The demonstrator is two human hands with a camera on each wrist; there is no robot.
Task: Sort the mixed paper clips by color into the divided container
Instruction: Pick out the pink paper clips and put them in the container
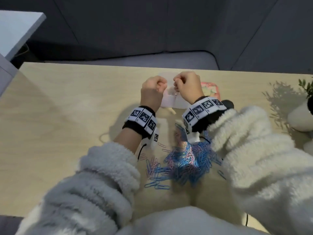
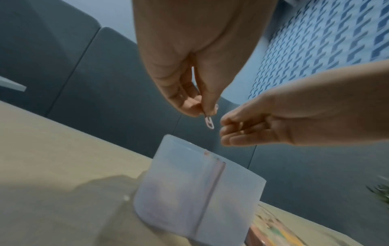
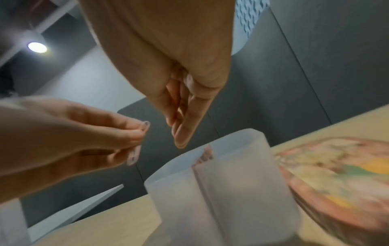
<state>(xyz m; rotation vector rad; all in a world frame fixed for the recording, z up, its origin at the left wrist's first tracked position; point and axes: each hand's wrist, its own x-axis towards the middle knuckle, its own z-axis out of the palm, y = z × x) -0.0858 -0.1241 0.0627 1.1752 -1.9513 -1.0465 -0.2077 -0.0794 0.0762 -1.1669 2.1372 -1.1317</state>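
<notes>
Both hands hover over the translucent divided container at the table's far middle. My left hand pinches a pale pink paper clip between thumb and finger, above the container's left part. My right hand is close beside it with its fingers curled, and no clip shows in it. A pile of blue and pink paper clips lies on the table between my forearms.
A pink patterned box lies right of the container. A plant in a white pot stands at the table's right edge. A dark sofa lies beyond the wooden table.
</notes>
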